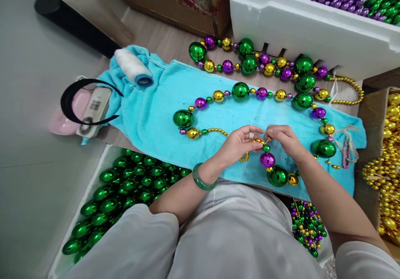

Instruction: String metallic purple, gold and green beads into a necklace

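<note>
The bead necklace (240, 91) loops across the towel (162, 104); the left hand (237, 144) pinches its small gold beads (215, 129), while the right hand (286, 139) has its fingers closed alongside, on what I cannot tell. A slack pinch could let beads slip off.

Both arms reach forward in front of the body, and the hands almost meet, fingertips just beside each other. The left forearm (179, 193) slants inward to the left wrist (211, 168); the left hand (237, 145) has its thumb drawn toward the index finger in a pinch, the upper fingers (250, 129) loosely bent above. The right forearm (337, 197) angles in from the other side. The right hand (286, 139) is curled more tightly, back upward, its fingertips gathered together toward the left hand.
</note>
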The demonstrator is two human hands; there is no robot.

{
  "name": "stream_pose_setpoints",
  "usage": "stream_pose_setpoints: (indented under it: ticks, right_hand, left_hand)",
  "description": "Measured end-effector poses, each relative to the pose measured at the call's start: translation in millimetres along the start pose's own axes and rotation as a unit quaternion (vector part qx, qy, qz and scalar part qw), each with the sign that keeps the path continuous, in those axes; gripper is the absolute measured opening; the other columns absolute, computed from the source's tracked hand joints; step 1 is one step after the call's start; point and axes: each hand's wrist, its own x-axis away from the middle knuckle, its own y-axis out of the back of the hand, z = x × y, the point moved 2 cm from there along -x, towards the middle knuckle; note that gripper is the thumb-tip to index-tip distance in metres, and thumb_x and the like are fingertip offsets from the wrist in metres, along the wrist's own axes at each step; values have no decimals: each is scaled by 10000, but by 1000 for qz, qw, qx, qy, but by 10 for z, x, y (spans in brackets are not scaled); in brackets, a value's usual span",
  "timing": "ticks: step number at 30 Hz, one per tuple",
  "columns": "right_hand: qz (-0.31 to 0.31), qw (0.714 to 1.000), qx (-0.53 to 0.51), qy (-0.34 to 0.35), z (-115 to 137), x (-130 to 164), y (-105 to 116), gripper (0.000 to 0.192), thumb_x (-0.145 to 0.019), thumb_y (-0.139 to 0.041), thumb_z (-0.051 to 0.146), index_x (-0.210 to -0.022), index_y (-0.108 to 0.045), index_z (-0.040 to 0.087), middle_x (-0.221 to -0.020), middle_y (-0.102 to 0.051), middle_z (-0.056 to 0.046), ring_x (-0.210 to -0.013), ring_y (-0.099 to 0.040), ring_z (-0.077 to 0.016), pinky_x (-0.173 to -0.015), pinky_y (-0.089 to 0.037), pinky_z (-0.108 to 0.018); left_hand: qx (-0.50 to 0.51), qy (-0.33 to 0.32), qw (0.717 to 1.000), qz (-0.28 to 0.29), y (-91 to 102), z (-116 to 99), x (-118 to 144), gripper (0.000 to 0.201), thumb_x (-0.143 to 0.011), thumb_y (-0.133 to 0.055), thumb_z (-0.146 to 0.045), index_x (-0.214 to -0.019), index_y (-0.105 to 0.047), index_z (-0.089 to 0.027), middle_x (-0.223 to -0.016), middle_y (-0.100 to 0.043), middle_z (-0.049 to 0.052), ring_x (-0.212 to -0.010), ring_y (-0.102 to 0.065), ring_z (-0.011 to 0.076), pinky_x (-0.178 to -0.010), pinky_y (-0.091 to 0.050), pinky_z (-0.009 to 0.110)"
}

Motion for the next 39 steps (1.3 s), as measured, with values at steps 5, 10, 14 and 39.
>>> stream_pose_setpoints:
  ticks: [5,10,14,39]
  right_hand:
    - [21,999,21,30,-9,-13,12,363,-870,-492,395,-600,-581,169,-597,-543,-13,-621,-483,-134,-643,-391,-284]
    - [39,997,24,60,-12,-23,23,380,-898,-471,390,-607,-578,170,-606,-548,-19,-637,-495,-142,-655,-389,-294]
    - [52,994,49,79,11,-37,23,393,-913,-460,400,-611,-574,177,-595,-545,-16,-636,-497,-145,-673,-389,-306]
    - [-44,994,46,87,101,57,227,458,-912,-455,537,-705,-633,169,-699,-610,-55,-701,-559,-172,-690,-446,-323]
  left_hand:
    - [-2,2,1000,2,8,3,3,361,-714,-727,-150,-1050,-596,-146,-866,-637,9,-727,-625,85,-702,-526,234]
    - [-1,5,1000,5,20,3,6,365,-716,-727,-143,-1055,-593,-146,-861,-635,8,-716,-625,84,-691,-527,232]
    - [-1,4,1000,5,21,7,12,366,-713,-728,-140,-1054,-593,-149,-861,-635,6,-722,-626,86,-693,-531,233]
    - [-32,-34,999,28,41,18,87,459,-710,-743,-156,-1135,-570,-175,-917,-619,21,-758,-609,90,-719,-512,231]
